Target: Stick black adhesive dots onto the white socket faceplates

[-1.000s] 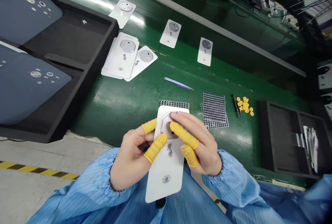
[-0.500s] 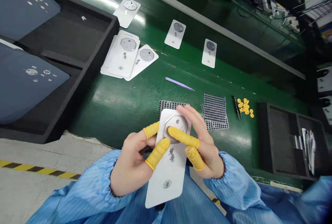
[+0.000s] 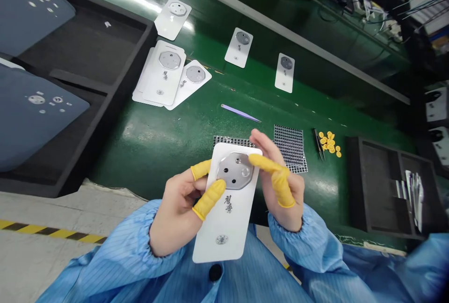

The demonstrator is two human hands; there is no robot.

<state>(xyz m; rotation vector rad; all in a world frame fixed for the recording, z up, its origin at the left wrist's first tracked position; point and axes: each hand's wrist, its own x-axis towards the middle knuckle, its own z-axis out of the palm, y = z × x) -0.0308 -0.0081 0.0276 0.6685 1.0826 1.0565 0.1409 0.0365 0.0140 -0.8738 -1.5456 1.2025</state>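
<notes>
A white phone back cover [image 3: 224, 221] tilts toward me, with a silver eight-sided camera plate [image 3: 242, 174] and dark lettering on it. My left hand [image 3: 185, 209] grips its left edge, the yellow-cotted thumb on the front by the plate and the fingers behind. At the upper right edge is my right hand [image 3: 286, 186], fingers apart, the yellow-cotted index fingertip over the plate's corner; whether it touches I cannot tell. Just beyond the cover, a sheet of small black dots [image 3: 231, 140] is partly hidden. More dotted sheets [image 3: 289, 146] lie to the right.
Purple tweezers [image 3: 241, 113], black tweezers [image 3: 318, 144] and yellow finger cots [image 3: 329, 143] lie on the green table [image 3: 157, 148]. Stacked white covers [image 3: 164, 90] and several single ones lie farther back. Black trays stand left [image 3: 115, 97] and right [image 3: 358, 186], the left one with blue-grey panels.
My right index finger has moved off the camera plate's middle to its upper right corner, uncovering its holes. The right hand has shifted right, and the cover's lower end has risen slightly.
</notes>
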